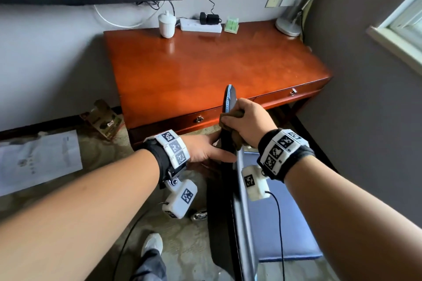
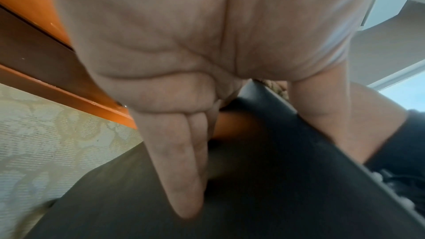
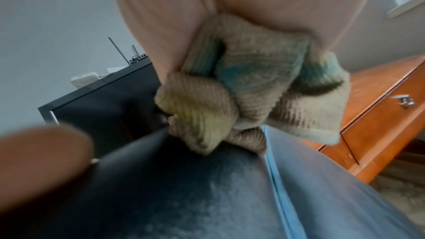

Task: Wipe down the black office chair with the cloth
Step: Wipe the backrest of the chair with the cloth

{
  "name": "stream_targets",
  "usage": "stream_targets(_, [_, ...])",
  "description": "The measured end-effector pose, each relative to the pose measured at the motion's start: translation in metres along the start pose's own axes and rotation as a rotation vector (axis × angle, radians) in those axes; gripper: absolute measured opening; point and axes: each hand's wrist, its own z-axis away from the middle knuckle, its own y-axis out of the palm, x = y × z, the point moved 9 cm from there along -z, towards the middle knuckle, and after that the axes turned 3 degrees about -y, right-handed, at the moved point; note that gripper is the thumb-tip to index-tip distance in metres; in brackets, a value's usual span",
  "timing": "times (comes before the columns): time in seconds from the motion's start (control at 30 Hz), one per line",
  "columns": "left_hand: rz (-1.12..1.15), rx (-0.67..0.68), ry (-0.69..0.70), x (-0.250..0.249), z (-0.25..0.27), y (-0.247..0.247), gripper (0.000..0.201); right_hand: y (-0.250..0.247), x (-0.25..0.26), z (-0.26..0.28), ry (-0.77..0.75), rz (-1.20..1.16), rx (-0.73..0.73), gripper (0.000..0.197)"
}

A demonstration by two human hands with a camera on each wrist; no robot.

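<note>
The black office chair's backrest (image 1: 225, 189) stands edge-on in the head view, with its bluish seat (image 1: 287, 223) to the right. My right hand (image 1: 249, 121) grips a bunched tan cloth (image 1: 229, 120) and holds it on the backrest's top edge. The right wrist view shows the crumpled cloth (image 3: 253, 88) sitting on the dark, dusty-looking chair surface (image 3: 184, 197). My left hand (image 1: 205, 149) lies flat against the backrest's left face. Its straight fingers (image 2: 174, 161) rest on the black surface (image 2: 276, 179).
A red-brown wooden desk (image 1: 205, 64) stands just behind the chair, carrying a white cup (image 1: 167, 24), a power strip (image 1: 201, 26) and a lamp base (image 1: 288, 25). Papers (image 1: 38, 159) and a box (image 1: 102, 118) lie on the carpet at left. A wall runs along the right.
</note>
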Motion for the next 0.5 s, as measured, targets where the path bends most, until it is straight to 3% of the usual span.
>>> stream_targets(0.17, [0.011,0.027,-0.040,0.016,0.005,0.010,0.069,0.007,-0.004,0.023,-0.005,0.068,0.115,0.027])
stream_targets(0.3, [-0.026,0.075,-0.038,0.004,0.012,0.015,0.039,0.012,-0.006,0.034,0.003,0.078,0.158,0.027])
stream_targets(0.5, [0.044,-0.050,-0.005,-0.019,0.008,-0.019,0.092,0.011,-0.004,0.046,0.041,0.042,0.164,0.021])
